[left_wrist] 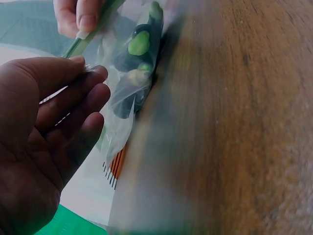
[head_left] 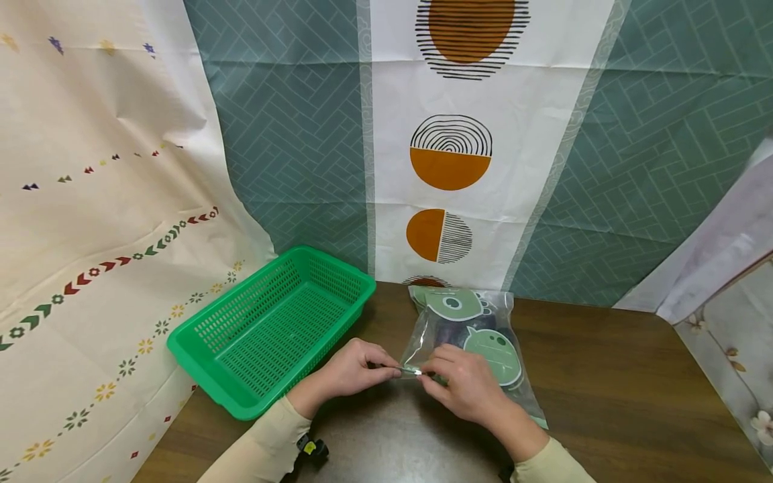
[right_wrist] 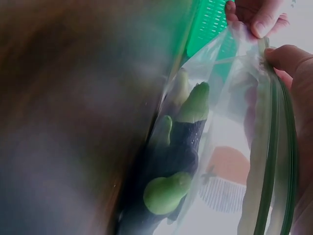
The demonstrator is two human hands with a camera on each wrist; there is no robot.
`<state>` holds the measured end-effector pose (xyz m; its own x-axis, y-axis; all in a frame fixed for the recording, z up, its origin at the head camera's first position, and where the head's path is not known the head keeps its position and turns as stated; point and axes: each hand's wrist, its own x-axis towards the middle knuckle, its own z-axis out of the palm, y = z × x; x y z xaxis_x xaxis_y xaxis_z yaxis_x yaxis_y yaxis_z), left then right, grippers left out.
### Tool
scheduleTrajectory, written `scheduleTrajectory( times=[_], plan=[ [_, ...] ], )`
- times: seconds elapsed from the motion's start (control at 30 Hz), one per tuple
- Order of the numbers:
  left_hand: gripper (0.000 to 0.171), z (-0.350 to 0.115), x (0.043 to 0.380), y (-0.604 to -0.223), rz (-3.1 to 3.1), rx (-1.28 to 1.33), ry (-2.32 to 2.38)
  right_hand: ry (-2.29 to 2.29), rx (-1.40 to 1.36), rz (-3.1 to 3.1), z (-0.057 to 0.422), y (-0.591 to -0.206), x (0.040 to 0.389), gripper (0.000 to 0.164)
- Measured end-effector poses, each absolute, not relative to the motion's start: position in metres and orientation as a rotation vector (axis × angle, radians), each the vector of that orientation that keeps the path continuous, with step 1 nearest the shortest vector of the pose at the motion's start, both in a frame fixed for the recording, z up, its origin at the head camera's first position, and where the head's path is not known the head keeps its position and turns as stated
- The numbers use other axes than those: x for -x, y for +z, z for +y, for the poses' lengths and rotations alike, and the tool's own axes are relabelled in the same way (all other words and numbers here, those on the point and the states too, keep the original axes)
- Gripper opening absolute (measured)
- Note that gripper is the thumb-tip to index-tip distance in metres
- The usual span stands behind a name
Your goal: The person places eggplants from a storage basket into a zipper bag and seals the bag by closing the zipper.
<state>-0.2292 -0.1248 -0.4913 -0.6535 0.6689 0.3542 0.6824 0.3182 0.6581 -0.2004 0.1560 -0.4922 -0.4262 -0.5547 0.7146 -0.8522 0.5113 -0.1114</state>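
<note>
A clear zip bag (head_left: 417,342) with green cartoon prints lies in front of me, its mouth towards me. Inside are dark purple eggplants (right_wrist: 183,139) with green caps. My left hand (head_left: 353,367) pinches the left corner of the bag's mouth between thumb and index finger, its other fingers loosely bent. Close beside it, my right hand (head_left: 465,384) pinches the zip edge, its thumb at a small white slider (left_wrist: 83,35). In the right wrist view, two green zip strips (right_wrist: 271,161) run apart from each other below the right thumb.
A green plastic basket (head_left: 208,386) with slotted walls stands to the left, near my left forearm. Brown wooden tabletop (head_left: 604,376) extends to the right of the bag. Patterned cloths (head_left: 290,121) hang behind and to the left of the table.
</note>
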Motion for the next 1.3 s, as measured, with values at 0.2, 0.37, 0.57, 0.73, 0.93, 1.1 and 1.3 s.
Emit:
scheduleTrajectory(
  times=[0.2, 0.37, 0.57, 0.73, 0.93, 1.1, 1.3],
  plan=[
    [0.006, -0.126, 0.231, -0.493, -2.551, 1.302, -1.262, 0.612, -1.161, -2.139, 0.161, -0.492, 0.2, 0.013],
    [0.006, -0.127, 0.231, -0.493, -2.584, 1.275, -1.272, 0.608, -1.174, -2.138, 0.164, -0.491, 0.198, 0.014],
    [0.005, -0.126, 0.231, -0.494, -2.605, 1.258, -1.273, 0.611, -1.176, -2.137, 0.169, -0.49, 0.196, 0.015],
    [0.005, -0.126, 0.23, -0.493, -2.615, 1.251, -1.259, 0.595, -1.164, -2.154, 0.173, -0.491, 0.195, 0.014],
    [0.005, -0.126, 0.231, -0.493, -2.602, 1.258, -1.259, 0.594, -1.15, -2.166, 0.177, -0.491, 0.192, 0.018],
    [0.006, -0.127, 0.231, -0.493, -2.604, 1.257, -1.256, 0.602, -1.144, -2.172, 0.181, -0.491, 0.19, 0.017],
    [0.006, -0.129, 0.231, -0.493, -2.623, 1.228, -1.259, 0.603, -1.132, -2.21, 0.187, -0.49, 0.187, 0.018]
  ],
)
